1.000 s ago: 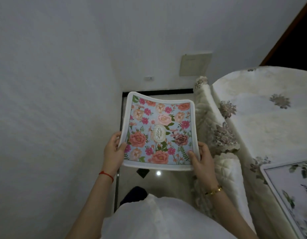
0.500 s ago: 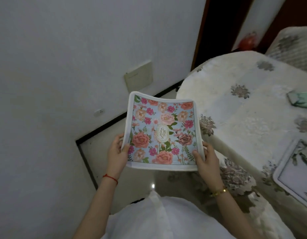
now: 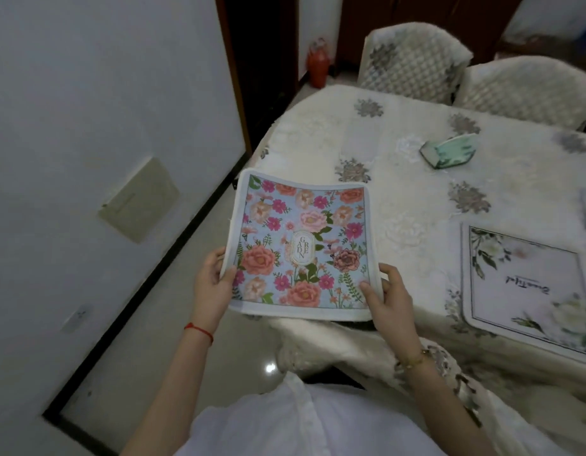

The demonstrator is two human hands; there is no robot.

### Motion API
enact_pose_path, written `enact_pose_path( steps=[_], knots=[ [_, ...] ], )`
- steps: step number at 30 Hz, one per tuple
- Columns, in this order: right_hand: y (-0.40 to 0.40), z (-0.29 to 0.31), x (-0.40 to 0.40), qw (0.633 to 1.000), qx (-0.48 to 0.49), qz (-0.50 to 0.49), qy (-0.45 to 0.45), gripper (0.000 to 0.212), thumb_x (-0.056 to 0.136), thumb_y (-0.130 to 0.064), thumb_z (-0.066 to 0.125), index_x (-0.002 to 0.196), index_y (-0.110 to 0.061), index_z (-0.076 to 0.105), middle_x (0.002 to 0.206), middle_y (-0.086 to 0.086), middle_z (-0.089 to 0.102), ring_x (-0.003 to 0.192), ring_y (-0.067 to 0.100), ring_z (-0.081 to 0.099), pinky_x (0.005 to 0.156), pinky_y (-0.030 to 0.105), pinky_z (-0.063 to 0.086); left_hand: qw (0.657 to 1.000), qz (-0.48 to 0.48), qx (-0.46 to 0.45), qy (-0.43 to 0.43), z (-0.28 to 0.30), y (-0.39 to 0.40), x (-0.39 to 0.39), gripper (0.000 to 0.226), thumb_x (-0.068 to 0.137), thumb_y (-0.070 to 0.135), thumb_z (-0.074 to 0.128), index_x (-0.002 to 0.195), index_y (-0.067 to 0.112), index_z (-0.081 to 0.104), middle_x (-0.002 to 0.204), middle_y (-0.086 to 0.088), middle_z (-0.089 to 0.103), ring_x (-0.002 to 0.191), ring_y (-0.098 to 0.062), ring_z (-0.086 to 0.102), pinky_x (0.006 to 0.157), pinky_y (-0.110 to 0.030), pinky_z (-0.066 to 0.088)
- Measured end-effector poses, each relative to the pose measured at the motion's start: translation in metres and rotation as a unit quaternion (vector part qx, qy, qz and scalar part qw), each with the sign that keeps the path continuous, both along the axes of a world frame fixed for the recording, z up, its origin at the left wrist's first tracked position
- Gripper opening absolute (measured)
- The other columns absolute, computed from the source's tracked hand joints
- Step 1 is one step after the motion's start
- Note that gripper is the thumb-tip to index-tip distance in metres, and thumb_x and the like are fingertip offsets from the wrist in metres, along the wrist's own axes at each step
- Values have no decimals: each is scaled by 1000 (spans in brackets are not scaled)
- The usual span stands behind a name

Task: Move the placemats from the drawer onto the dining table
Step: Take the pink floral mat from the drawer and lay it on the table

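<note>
A person seen from above holds a floral placemat (image 3: 303, 246) flat in the air, left hand (image 3: 212, 284) and right hand (image 3: 388, 299) each grasping a near corner, thumbs on top and fingers (image 3: 372, 291) curled underneath. Over the last second the view has swung from a bare wall and floor to the bench (image 3: 400, 179), and the placemat now hangs over its near-left corner without resting on it. A white placemat (image 3: 528, 287) already lies at the near-right edge; a green tissue pack (image 3: 449, 149) sits mid-bench. Judging by this, the carry is almost done and laying down comes next
</note>
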State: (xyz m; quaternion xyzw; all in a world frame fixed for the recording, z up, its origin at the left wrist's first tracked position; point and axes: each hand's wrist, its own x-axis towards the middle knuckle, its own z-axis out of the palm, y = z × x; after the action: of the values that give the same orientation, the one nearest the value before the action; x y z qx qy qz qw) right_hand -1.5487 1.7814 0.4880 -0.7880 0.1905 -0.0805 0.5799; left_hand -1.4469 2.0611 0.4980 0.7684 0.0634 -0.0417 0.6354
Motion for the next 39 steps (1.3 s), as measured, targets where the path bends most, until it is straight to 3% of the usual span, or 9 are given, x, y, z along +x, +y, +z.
enact_pose_path(
  steps=[3, 6, 13, 16, 19, 24, 29, 34, 39],
  knots=[
    [-25, -6, 25, 999, -21, -29, 13, 32, 94, -24, 59, 122, -21, 44, 97, -8, 70, 82, 0, 69, 66, 18, 56, 1000, -24, -11, 13, -2, -34, 39, 23, 95, 3, 51, 113, 17, 52, 103, 1, 65, 89, -11, 67, 65, -19, 57],
    [-45, -20, 45, 997, -38, -60, 31, 32, 94, -25, 60, 122, -24, 44, 97, -5, 70, 82, 6, 69, 69, 27, 58, 999, -48, -14, 19, -8, -61, 71, 24, 95, 1, 50, 113, 17, 50, 98, 4, 65, 86, -10, 66, 63, -16, 56],
    [-82, -59, 80, 984, -73, -147, 75, 34, 89, -21, 66, 118, -15, 49, 90, 3, 65, 77, 19, 64, 64, 36, 54, 988, -144, 22, 52, -44, -116, 140, 27, 94, 1, 52, 119, 13, 51, 103, -10, 68, 91, -19, 68, 74, -27, 59],
    [-91, -72, 90, 977, -71, -171, 107, 28, 89, -16, 65, 113, -14, 49, 79, -4, 57, 67, 11, 55, 58, 25, 44, 982, -170, 29, 71, -63, -136, 158, 28, 94, 0, 51, 120, 11, 50, 106, -14, 67, 91, -22, 67, 73, -23, 59],
    [-98, -85, 94, 971, -70, -190, 129, 26, 90, -12, 63, 112, -10, 49, 81, -8, 54, 69, 5, 54, 54, 9, 40, 975, -200, 47, 78, -81, -150, 167, 28, 94, 1, 52, 118, 16, 50, 108, -13, 67, 96, -23, 67, 81, -37, 58],
    [-102, -104, 92, 965, -75, -197, 157, 29, 91, -15, 62, 114, -7, 48, 92, -1, 58, 80, 17, 58, 55, 8, 38, 973, -197, 83, 86, -105, -157, 166, 30, 93, 2, 52, 119, 18, 51, 113, -13, 67, 103, -26, 65, 86, -37, 56],
    [-102, -112, 90, 962, -88, -196, 167, 30, 91, -16, 62, 117, -6, 50, 94, 3, 59, 82, 20, 58, 60, 18, 40, 975, -177, 103, 84, -112, -151, 160, 43, 90, 7, 60, 132, 12, 50, 116, -8, 65, 100, -16, 62, 91, -30, 52],
    [-104, -115, 87, 961, -105, -192, 168, 40, 92, -23, 62, 128, -10, 51, 102, 5, 64, 88, 20, 61, 73, 29, 50, 970, -198, 129, 66, -113, -146, 159, 52, 85, 9, 68, 134, 17, 52, 104, 4, 64, 88, -9, 63, 74, -7, 48],
    [-107, -122, 85, 958, -117, -184, 186, 41, 92, -30, 61, 128, -13, 52, 109, 7, 65, 97, 24, 63, 84, 43, 55, 970, -192, 138, 60, -116, -146, 160, 53, 84, 7, 69, 133, 19, 53, 100, 4, 65, 81, 4, 60, 68, -3, 47]
  ],
)
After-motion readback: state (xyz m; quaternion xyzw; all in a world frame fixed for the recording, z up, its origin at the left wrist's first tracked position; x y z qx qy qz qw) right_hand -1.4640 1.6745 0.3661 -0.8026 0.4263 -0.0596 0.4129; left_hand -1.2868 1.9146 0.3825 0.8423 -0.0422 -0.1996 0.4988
